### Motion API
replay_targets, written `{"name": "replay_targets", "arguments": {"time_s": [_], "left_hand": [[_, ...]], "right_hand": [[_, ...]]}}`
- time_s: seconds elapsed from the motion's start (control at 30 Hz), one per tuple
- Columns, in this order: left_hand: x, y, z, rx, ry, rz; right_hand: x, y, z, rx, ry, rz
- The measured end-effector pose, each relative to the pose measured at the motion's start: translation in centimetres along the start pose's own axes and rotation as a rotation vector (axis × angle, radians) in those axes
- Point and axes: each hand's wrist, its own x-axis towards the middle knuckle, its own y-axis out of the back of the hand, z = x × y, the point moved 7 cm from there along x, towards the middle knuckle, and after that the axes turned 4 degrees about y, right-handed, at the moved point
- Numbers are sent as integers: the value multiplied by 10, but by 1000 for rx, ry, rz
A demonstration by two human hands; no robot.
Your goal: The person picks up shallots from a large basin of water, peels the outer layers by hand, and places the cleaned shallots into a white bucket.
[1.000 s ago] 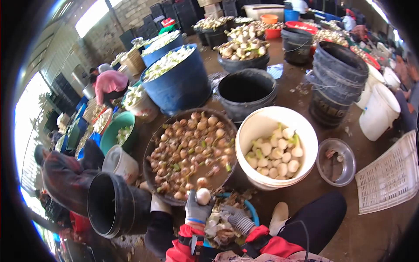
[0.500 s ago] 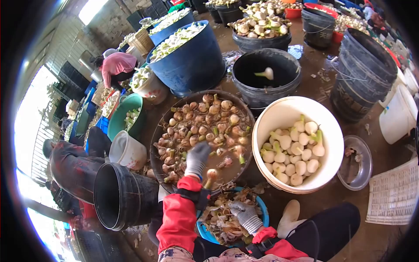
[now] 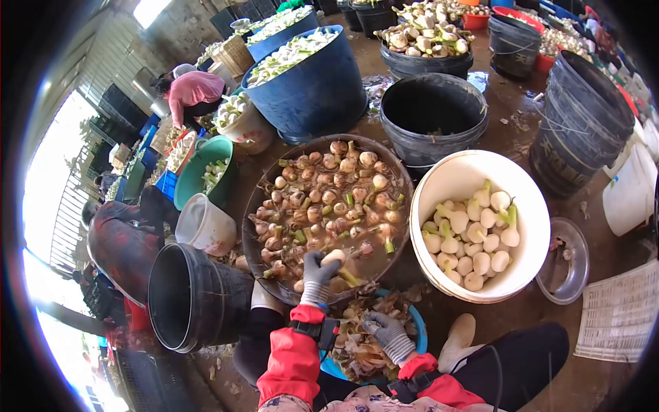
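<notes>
Over the near side of a big round tub (image 3: 392,163), our left hand (image 3: 317,278) in its gray glove was grasping one pale bulb (image 3: 334,257) by its thumb side, and the green stalk (image 3: 351,277) pointed down between four and five o'clock. We put our clock around that hand, with twelve at the top of the view. From about eleven to two o'clock, many brown bulbs (image 3: 329,185) sat in the tub's muddy water. At about four o'clock, our right hand (image 3: 391,336) in a striped glove was bent over a blue basin (image 3: 419,329) full of dry peels (image 3: 350,336). We could not tell if its fingers were clasping anything. Between two and three o'clock we had a white bucket (image 3: 439,189), just beside the tub, with clean white bulbs (image 3: 473,233) inside. A clear bowl (image 3: 583,268) sat near three o'clock, past the bucket. We saw a black bucket (image 3: 230,295) near nine o'clock and a green basin (image 3: 192,168) between ten and eleven. Up at twelve, a tall blue tub (image 3: 309,103) was heaped with pale green and white pieces. Far off at eleven, we saw a person in a pink top (image 3: 195,89) bending down.
</notes>
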Motion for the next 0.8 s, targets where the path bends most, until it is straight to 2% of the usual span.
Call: {"name": "replay_targets", "arguments": {"time_s": [0.03,0.07,0.13,0.17,0.27,0.3,0.33,0.4,0.43,0.47,0.53,0.57,0.67,0.7,0.8], "left_hand": [[-17,3,3,-298,188,-60],[-33,7,6,-296,183,-58],[-74,-6,-3,-818,336,-209],[-100,-9,-1,-837,362,-248],[-161,-24,0,-789,417,-446],[-175,-28,-3,-768,429,-422],[-188,-27,-9,-750,470,-409],[-200,-18,-28,-530,373,-310],[-200,-5,-35,-279,100,-207],[-205,-4,-36,-279,96,-206],[-214,7,-22,163,-196,-56],[-221,6,-7,515,-452,-2],[-236,-1,9,500,-542,-61],[-236,-2,14,498,-549,-62],[-240,-3,19,520,-565,-114]], "right_hand": [[4,-5,13,35,7,-24],[1,-9,11,37,12,-27],[-1,-5,-7,43,179,165],[-13,-2,-34,95,184,189],[-19,5,-37,212,295,159],[-19,5,-24,346,150,154],[-24,7,-30,345,149,154],[-34,6,-44,340,69,82],[-34,7,-52,237,187,63],[-33,5,-44,236,190,61],[-35,6,-46,-154,340,186],[-38,2,-50,-319,343,139],[-30,1,-27,-245,279,248],[-28,4,-16,-171,216,236],[-35,6,-33,-206,288,127]]}}
